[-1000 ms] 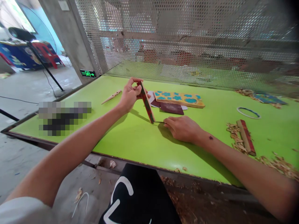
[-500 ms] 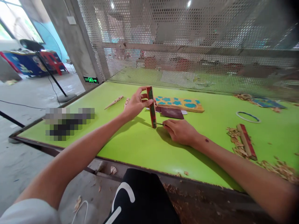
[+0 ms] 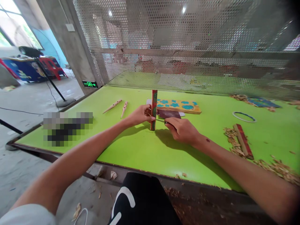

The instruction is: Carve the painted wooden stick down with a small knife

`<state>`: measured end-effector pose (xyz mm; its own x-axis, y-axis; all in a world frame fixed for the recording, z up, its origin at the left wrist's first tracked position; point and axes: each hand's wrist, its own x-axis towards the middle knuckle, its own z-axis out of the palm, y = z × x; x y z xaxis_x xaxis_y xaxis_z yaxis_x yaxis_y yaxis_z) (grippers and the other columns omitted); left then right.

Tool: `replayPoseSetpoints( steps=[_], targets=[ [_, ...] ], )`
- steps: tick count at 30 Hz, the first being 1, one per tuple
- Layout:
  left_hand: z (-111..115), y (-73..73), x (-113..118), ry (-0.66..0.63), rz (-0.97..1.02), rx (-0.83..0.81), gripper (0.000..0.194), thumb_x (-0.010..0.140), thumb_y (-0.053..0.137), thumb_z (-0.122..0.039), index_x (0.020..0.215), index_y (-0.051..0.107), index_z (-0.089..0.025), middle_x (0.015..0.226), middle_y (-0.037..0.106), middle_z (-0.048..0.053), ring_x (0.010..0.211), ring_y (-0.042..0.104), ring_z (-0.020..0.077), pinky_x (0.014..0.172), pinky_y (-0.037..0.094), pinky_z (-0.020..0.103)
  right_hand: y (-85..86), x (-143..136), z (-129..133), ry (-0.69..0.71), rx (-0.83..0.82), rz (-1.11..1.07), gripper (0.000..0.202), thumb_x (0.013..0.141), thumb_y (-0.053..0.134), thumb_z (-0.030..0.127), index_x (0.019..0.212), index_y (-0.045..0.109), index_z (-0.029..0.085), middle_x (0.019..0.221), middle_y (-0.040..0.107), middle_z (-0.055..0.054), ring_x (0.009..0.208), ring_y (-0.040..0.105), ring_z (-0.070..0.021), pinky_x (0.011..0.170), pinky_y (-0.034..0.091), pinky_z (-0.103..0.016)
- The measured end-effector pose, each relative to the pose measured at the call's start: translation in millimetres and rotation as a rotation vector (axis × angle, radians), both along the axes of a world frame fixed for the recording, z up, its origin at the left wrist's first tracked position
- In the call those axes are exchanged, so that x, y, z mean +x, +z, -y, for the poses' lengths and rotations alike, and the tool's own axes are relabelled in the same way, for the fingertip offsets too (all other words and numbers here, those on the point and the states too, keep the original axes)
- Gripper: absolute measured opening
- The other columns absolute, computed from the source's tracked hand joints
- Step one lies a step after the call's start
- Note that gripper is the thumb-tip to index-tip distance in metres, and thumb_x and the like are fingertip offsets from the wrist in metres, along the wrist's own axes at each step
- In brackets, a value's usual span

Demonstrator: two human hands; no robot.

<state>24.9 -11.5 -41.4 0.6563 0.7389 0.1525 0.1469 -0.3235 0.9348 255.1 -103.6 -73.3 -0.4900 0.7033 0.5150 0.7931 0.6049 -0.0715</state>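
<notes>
An upright wooden strip (image 3: 154, 104) with a red and dark green face stands over the green table (image 3: 131, 147). My left hand (image 3: 141, 115) grips its lower half from the left. My right hand (image 3: 181, 128) is closed around a small thin tool (image 3: 160, 120), whose tip points left at the strip; whether it touches is too small to tell. Behind the hands lie a yellow board with teal shapes (image 3: 187, 107) and a dark maroon sheet (image 3: 170, 114).
Two spotted pointed sticks (image 3: 112, 106) lie left of my left hand. To the right are a red-sided wooden bar (image 3: 243, 141), wood shavings (image 3: 276, 168) and a white and blue ring (image 3: 244, 117). A perforated metal screen (image 3: 168, 56) borders the table's back.
My left hand has moved down along the strip, which now stands straighter with its face turned. The two spotted sticks show more fully. The camera view has shifted slightly.
</notes>
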Motion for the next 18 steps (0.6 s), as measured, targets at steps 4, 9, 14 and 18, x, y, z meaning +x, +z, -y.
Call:
replayPoseSetpoints(
  steps=[4, 9, 14, 18],
  targets=[
    [-1.2, -1.2, -1.4, -0.018, -0.04, -0.018, 0.022, 0.079, 0.072, -0.009, 0.1, 0.067, -0.011, 0.086, 0.073, 0.006, 0.078, 0.073, 0.0159, 0.079, 0.061, 0.036, 0.6, 0.1, 0.1, -0.012, 0.01, -0.028, 0.036, 0.104, 0.037, 0.031, 0.111, 0.067, 0.013, 0.106, 0.076, -0.013, 0.084, 0.068, -0.0219, 0.072, 0.044, -0.033],
    [-1.4, 0.4, -5.2, -0.045, -0.036, -0.027, 0.015, 0.083, 0.067, -0.012, 0.098, 0.067, -0.013, 0.084, 0.073, 0.006, 0.075, 0.075, 0.0175, 0.068, 0.064, 0.032, -0.6, -0.2, -0.9, 0.004, 0.025, -0.035, 0.033, 0.103, 0.039, 0.03, 0.111, 0.067, 0.013, 0.106, 0.076, -0.013, 0.084, 0.069, -0.0219, 0.072, 0.045, -0.033],
    [-1.5, 5.2, -6.1, 0.022, -0.111, 0.028, 0.019, 0.087, 0.066, -0.015, 0.105, 0.071, -0.011, 0.081, 0.074, 0.005, 0.069, 0.072, 0.0126, 0.069, 0.062, 0.027, -3.0, 0.8, -3.0, 0.02, 0.06, -0.043, 0.03, 0.102, 0.041, 0.028, 0.105, 0.067, 0.014, 0.098, 0.076, -0.011, 0.078, 0.069, -0.0212, 0.07, 0.044, -0.032],
    [-4.3, 8.7, -6.5, 0.072, -0.043, 0.057, 0.021, 0.087, 0.066, -0.012, 0.107, 0.069, -0.009, 0.072, 0.073, 0.003, 0.061, 0.07, 0.0107, 0.068, 0.061, 0.026, -4.3, 1.2, -3.9, 0.029, 0.084, -0.044, 0.029, 0.102, 0.043, 0.027, 0.106, 0.068, 0.014, 0.098, 0.077, -0.011, 0.077, 0.069, -0.0215, 0.069, 0.044, -0.033]
  ],
)
